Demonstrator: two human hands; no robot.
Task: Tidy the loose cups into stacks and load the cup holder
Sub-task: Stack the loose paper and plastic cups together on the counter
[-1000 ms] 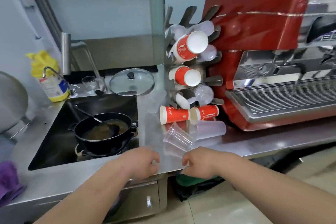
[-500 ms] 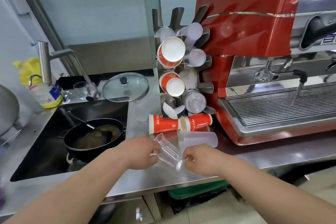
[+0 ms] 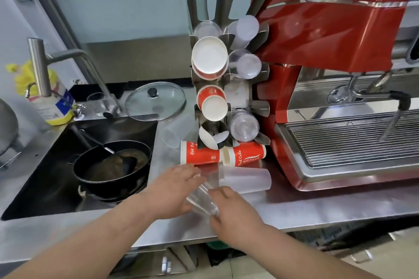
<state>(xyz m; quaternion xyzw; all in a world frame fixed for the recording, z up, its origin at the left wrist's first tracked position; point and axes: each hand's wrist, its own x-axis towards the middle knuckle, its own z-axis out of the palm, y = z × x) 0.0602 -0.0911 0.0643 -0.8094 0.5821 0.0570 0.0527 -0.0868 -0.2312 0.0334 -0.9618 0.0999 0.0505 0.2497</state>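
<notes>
Both hands, left (image 3: 174, 190) & right (image 3: 233, 217), pinch clear cups (image 3: 201, 199) to nest them. Held just below cup holder (image 3: 226, 88), w/ red cups (image 3: 222, 156) between.

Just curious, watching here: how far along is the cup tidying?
Partly done: the holder already carries several stacks. In hand: both hands, left hand and right hand, grip clear cups. Left: red cups and a frosted cup lie loose on the counter.
</notes>
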